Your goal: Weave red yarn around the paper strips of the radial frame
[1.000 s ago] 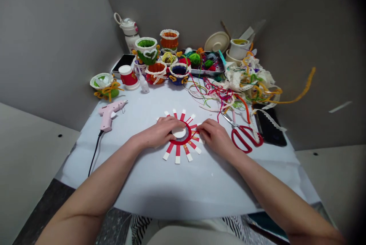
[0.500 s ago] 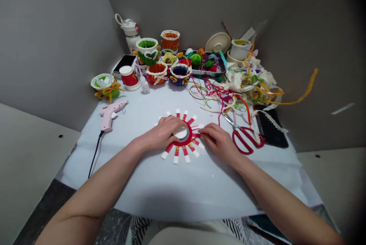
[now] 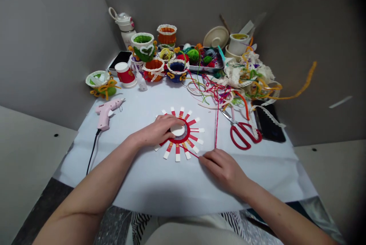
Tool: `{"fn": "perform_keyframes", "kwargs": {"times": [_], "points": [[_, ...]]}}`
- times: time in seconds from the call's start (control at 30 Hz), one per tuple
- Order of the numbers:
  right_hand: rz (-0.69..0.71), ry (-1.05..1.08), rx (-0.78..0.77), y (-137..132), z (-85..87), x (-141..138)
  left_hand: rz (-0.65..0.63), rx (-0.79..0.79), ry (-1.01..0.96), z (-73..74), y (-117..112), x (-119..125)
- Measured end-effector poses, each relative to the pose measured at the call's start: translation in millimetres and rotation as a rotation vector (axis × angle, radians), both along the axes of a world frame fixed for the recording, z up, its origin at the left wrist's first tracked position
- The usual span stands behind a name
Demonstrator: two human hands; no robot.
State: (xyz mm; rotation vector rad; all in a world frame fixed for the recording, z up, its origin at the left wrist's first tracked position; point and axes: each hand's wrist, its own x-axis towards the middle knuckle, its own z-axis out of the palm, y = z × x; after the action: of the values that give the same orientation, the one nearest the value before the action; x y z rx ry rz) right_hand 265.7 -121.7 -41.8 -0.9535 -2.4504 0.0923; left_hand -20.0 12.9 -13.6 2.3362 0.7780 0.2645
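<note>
While I watch remotely, the left hand [image 3: 159, 129] lies at the left of the splayed cup [image 3: 178, 131], thumb and fingers grasping its centre, on the table [image 3: 160, 187]; a slack hold could let it spin. Behind-right of the cup, the yarn tangle [image 3: 217, 92] might snag the feed. Right of cup: right hand [image 3: 226, 166] pinching red yarn [image 3: 191, 151]; overpulling could bend strips [image 3: 177, 157].

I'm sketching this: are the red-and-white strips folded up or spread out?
Spread: the visible strips fan outward around the white disc; the left hand covers some.
</note>
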Motion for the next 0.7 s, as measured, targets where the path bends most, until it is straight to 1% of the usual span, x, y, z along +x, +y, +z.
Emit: {"fn": "perform_keyframes", "kwargs": {"times": [0.1, 0.17, 0.23, 0.33, 0.4, 0.47, 0.53, 0.63, 0.7], "points": [[-0.058, -0.013, 0.004, 0.8, -1.6, 0.8, 0.005, -0.004, 0.008, 1.3, -0.2, 0.4], [-0.126, -0.027, 0.000, 9.5, -0.1, 2.0, 0.007, -0.006, 0.011, 1.3, -0.3, 0.4], [-0.174, -0.045, -0.031, 25.2, 2.8, 1.9, 0.006, -0.004, 0.007, 0.7, -0.4, 0.1], [-0.190, -0.045, -0.125, 56.4, 6.3, -2.9, 0.002, -0.003, -0.002, -0.4, -0.3, -0.1], [-0.211, 0.007, -0.170, 75.6, 5.5, -8.6, 0.005, -0.006, -0.003, -0.4, -0.2, -0.1], [-0.236, 0.084, -0.199, 88.4, 1.9, -14.3, 0.013, -0.014, 0.004, 0.3, -0.2, 0.1], [-0.243, 0.151, -0.224, 93.8, -3.3, -18.0, 0.014, -0.020, 0.007, 1.4, -0.6, 0.6], [-0.250, 0.225, -0.262, 93.1, -10.3, -18.9, 0.004, -0.001, -0.023, 2.7, -2.3, 3.0], [-0.254, 0.261, -0.286, 91.7, -12.2, -18.1, 0.037, 0.027, -0.038, 2.8, -3.8, 5.7]]}}
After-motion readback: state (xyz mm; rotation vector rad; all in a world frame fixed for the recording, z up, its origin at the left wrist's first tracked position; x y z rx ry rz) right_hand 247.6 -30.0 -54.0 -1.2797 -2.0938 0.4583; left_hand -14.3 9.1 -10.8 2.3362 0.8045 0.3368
